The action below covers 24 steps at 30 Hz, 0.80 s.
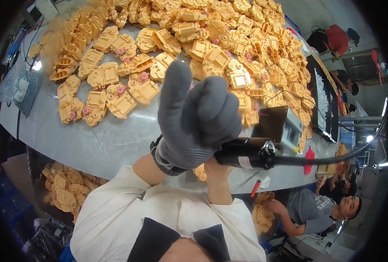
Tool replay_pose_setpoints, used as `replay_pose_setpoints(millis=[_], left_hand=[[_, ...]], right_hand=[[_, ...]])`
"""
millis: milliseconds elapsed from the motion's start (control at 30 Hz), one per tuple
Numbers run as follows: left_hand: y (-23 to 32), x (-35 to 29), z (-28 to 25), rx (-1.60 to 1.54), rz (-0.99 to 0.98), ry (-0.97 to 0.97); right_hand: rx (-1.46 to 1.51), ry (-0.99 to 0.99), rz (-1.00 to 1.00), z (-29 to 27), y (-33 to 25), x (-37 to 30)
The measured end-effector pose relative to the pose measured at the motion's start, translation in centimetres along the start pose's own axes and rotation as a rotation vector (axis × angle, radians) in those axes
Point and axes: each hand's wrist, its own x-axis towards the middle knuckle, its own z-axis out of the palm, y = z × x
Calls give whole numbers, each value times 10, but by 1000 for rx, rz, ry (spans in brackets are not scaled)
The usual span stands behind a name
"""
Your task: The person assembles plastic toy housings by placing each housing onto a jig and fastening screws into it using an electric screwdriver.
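Note:
My left hand point(198, 118) wears a grey knit glove and is raised close in front of me, above the table. One digit points up at its left side; the other fingers are curled in, and anything inside them is hidden. A black cylindrical corded tool point(248, 153), like an electric screwdriver, lies level beside the glove, its cable running off to the right. My right hand point(218, 168) reaches up to this tool from below; its fingers are hidden behind the glove and tool. Beyond my hands, yellow-orange plastic housings point(104, 75), some with pinkish-red parts, lie on the table.
A heap of more housings point(264, 48) covers the far side of the grey table point(115, 150). Right of the tool stands a small metal-cased box point(285, 129). A red-handled item point(255, 188) lies near the front edge. A person in grey point(312, 212) works at the right.

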Motion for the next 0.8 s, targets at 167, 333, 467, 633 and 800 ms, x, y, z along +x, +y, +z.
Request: replay_pose_setpoints(millis=[167,333,467,633,800], left_hand=[[-2,9,16,-46,33,280],[-12,9,10,-53,4,226],[-25,11,5,733,23,-33],[-27,14,6,-39,353,234],[-27,10,-13,532,184,126]], right_hand=[[182,119,95,4,-17,10],[212,116,128,-7,-14,5],[0,218,-112,-5,-5,1],[-96,264,-87,-6,-13,3],[14,283,-12,-1,-14,7]])
